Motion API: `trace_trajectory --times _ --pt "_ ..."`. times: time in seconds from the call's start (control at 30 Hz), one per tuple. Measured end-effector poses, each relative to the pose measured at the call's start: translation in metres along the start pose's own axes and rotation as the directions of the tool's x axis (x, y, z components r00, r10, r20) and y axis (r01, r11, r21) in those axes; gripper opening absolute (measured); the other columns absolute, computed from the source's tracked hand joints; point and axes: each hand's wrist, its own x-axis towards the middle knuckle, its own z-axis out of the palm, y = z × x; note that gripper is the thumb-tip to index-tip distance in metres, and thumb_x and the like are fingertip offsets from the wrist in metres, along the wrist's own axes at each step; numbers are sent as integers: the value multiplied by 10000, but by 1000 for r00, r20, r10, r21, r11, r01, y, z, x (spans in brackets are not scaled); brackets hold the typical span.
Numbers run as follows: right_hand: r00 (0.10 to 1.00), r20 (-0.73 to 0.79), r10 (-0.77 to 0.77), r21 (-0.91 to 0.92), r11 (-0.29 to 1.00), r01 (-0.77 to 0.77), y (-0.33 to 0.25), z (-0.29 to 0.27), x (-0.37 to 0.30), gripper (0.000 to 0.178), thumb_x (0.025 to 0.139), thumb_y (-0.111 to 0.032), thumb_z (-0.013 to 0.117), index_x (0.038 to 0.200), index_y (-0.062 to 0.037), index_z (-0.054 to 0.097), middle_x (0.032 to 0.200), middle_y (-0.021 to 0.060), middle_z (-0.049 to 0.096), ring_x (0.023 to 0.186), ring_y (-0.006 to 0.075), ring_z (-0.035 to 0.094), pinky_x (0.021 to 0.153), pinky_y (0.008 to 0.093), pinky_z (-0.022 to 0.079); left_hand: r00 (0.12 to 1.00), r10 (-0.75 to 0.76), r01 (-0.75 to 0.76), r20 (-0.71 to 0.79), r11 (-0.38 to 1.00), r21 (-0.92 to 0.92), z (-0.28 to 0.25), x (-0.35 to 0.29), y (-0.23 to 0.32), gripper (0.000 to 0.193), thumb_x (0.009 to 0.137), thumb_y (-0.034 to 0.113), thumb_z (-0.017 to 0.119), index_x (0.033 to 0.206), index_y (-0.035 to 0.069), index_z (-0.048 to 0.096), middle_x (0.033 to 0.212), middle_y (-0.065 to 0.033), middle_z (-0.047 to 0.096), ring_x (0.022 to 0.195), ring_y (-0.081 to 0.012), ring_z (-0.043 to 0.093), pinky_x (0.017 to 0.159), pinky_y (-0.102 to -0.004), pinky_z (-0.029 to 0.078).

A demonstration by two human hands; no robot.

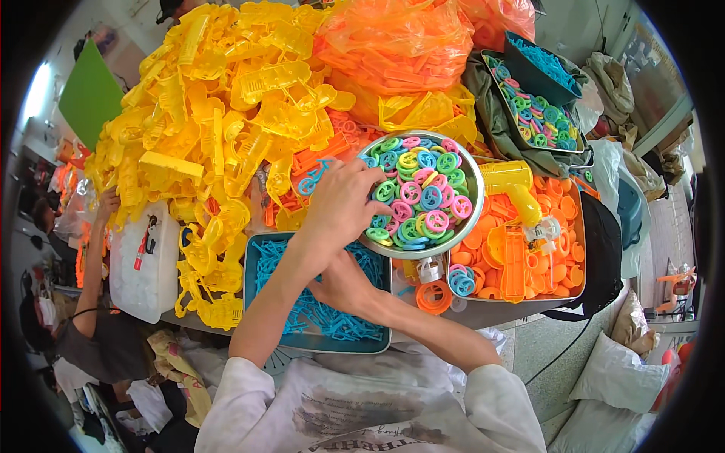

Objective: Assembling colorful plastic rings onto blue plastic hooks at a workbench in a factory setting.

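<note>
Head view: got wheels (pixel 423 193) just right of nearer left hand (pixel 341 198), farther from right hand (pixel 346 287); can't tell either's finger grip, tbh.

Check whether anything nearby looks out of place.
A few round, mostly blue plastic wheels seem misplaced at the near-left corner of the loose orange plastic parts; similar wheels fill the round silver metal bowl.

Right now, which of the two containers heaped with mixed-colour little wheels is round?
The silvery metal bowl, by the person's left hand: its rim is circular, while the other, the tray at upper right, has straight sides.
</note>
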Motion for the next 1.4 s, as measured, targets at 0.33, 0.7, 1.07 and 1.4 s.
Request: trace_trajectory --times 0.33,0.7,1.07,1.4 --pt "994 73 81 50 995 -85 8 4 -3 278 713 12 671 985 14 614 930 213 652 848 412 627 672 454 527 974 -34 -31 -223 959 -281 6 -10 -4 187 792 5 690 973 36 660 858 -104 625 759 -262 626 652 -344 478" --pt "986 134 100 176 977 -123 15 8 -7 297 742 33 646 1022 -5 555 959 141 592 937 300 583 766 416 472 910 188 -283 -370 933 -221 7 -20 -3 287 788 -38 679 1034 107 699 958 -54 648 821 -221 664 683 -301 557" --pt "996 86 37 114 992 -46 9 3 -6 369 752 6 660 1099 -14 536 1035 145 585 1011 289 575 826 409 469 839 283 -434 -465 864 -256 11 -23 -3 197 712 -85 730 833 46 645 938 -78 698 850 -206 692 712 -290 563" --pt "1000 12 0 158 987 -2 7 3 -5 389 698 45 629 1075 -6 550 984 188 611 935 382 608 744 451 497 813 332 -458 -478 872 -174 9 -24 -2 320 715 -70 747 1009 49 711 890 -55 669 785 -185 657 670 -268 551"
